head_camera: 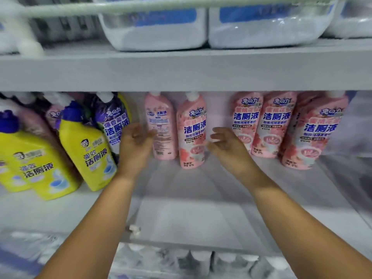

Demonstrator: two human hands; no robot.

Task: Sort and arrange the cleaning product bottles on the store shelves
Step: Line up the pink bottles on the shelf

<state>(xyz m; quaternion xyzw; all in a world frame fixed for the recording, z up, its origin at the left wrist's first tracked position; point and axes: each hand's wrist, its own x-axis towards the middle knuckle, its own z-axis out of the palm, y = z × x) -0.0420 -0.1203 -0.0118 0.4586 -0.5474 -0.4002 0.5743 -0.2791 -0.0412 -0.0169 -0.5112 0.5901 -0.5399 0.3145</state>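
Two pink toilet-cleaner bottles stand mid-shelf: one turned with its back label outward (162, 127), one facing front (192, 131). My left hand (135, 141) hovers just left of the back-turned bottle, fingers loosely curled, holding nothing. My right hand (225, 141) floats to the right of the front-facing bottle, fingers relaxed and empty. Three more pink bottles (277, 125) stand in a group at the right. A purple bottle (114, 119) and yellow bottles with blue caps (86, 148) fill the left side.
The white shelf board (191, 216) lies bare in front of the pink bottles. An upper shelf (181, 71) carries clear bags of white powder (157, 29). Below the shelf edge, tops of white-capped bottles (201, 256) show.
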